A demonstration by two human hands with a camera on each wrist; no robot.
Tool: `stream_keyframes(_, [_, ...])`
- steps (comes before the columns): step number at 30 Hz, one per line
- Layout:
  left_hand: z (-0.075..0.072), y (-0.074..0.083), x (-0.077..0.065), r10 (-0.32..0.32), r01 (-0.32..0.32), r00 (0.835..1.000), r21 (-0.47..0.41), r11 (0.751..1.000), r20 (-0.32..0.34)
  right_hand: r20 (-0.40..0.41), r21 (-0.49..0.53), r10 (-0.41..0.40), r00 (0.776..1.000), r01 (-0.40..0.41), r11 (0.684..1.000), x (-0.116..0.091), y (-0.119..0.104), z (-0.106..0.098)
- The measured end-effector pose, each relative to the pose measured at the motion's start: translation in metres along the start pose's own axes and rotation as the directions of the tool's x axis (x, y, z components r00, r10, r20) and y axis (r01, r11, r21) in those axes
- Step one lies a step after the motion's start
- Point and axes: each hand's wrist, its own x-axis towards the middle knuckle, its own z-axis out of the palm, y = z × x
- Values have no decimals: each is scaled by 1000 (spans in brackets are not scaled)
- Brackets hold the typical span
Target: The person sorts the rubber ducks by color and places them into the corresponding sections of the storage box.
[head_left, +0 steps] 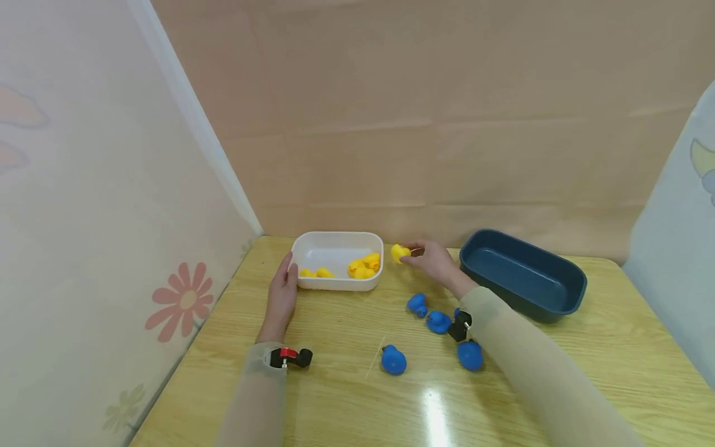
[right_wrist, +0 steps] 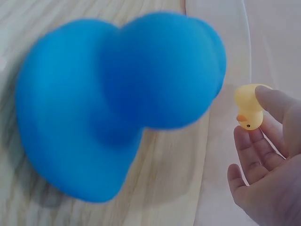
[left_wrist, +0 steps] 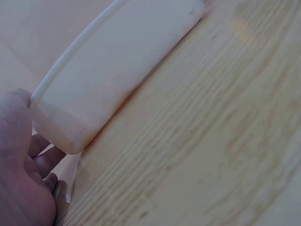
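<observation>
A yellow rubber duck is pinched between the thumb and fingertips of my right hand, just right of the white plastic container. In the right wrist view that duck is head down, its orange beak and one eye showing. My left hand grips the container's left end, thumb near the rim and fingers round the outer corner, as the left wrist view shows too. Inside the container lie several yellow ducks, most of them bunched at its right end.
Several blue rubber ducks lie on the wooden table: one in front, others near or under my right forearm. A blue duck fills much of the right wrist view. A dark blue container stands at the right.
</observation>
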Motion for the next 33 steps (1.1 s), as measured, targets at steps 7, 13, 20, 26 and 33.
stream_keyframes(7, [0, -1, 0, 5, -5, 1000, -7, 1000, -5, -33, -3, -30, 999, 30, 1000, -4, -9, 5])
stream_keyframes(13, [-1, -2, 1, -1, 1, 1000, 0, 1000, 4, -64, -12, -53, 997, 52, 999, -5, -20, 10])
stream_keyframes(20, [-1, -1, 1, 5, -5, 1000, 7, 1000, 9, -62, 0, -78, 995, 78, 997, -7, -36, 15])
stream_keyframes(26, [-1, 0, 2, 13, -13, 1000, 12, 1000, 3, -51, 6, -86, 995, 87, 996, -5, -46, 21])
stream_keyframes(33, [-2, 0, 2, 18, -18, 1000, 9, 1000, 4, -39, 26, -102, 994, 103, 994, -4, -54, 30])
